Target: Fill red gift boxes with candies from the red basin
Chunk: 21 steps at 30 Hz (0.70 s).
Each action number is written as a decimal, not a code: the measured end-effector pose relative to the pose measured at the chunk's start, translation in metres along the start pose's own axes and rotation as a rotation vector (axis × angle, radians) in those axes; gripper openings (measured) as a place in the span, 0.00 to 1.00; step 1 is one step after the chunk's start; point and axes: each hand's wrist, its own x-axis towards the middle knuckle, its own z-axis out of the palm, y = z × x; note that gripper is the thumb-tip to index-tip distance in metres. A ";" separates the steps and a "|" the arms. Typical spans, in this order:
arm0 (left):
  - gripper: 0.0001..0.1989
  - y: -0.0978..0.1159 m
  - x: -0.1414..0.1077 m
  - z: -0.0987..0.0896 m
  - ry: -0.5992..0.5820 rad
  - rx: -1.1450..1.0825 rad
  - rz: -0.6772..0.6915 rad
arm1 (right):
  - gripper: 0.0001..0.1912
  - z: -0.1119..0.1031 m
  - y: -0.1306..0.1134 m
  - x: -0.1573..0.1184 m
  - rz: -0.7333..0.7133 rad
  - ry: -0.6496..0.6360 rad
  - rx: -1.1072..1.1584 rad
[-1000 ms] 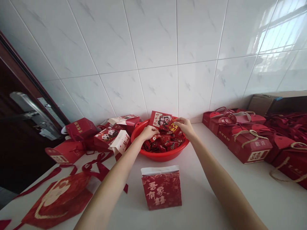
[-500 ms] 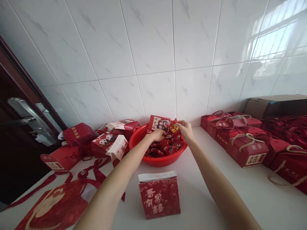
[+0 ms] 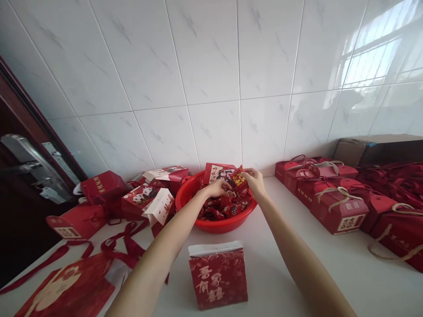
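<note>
At two o'clock in the red plastic basin (image 3: 220,227), the right hand (image 3: 255,180) pinched a yellow-lettered red packet (image 3: 239,178). The left hand (image 3: 217,189) bent its fingers over wrapped sweets (image 3: 228,208); whether they gripped any was unclear. A red gift box (image 3: 218,281) stood at six o'clock.

Head-worn view, forward and down

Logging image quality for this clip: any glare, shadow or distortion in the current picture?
Head view: window glare washes the tiled wall at upper right; head view: dark door at far left loses detail; head view: tile seams fan out upward, suggesting wide-angle stretch.
</note>
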 end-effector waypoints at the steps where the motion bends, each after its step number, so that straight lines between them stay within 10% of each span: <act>1: 0.16 0.002 -0.003 -0.003 0.005 -0.041 0.000 | 0.10 0.000 -0.001 0.000 0.003 -0.001 0.004; 13: 0.26 0.022 -0.035 -0.009 0.155 -0.643 0.198 | 0.09 0.000 -0.001 0.002 0.099 -0.017 0.053; 21: 0.28 0.021 -0.033 -0.002 0.264 -0.614 0.196 | 0.20 0.003 -0.009 -0.010 0.136 -0.243 0.051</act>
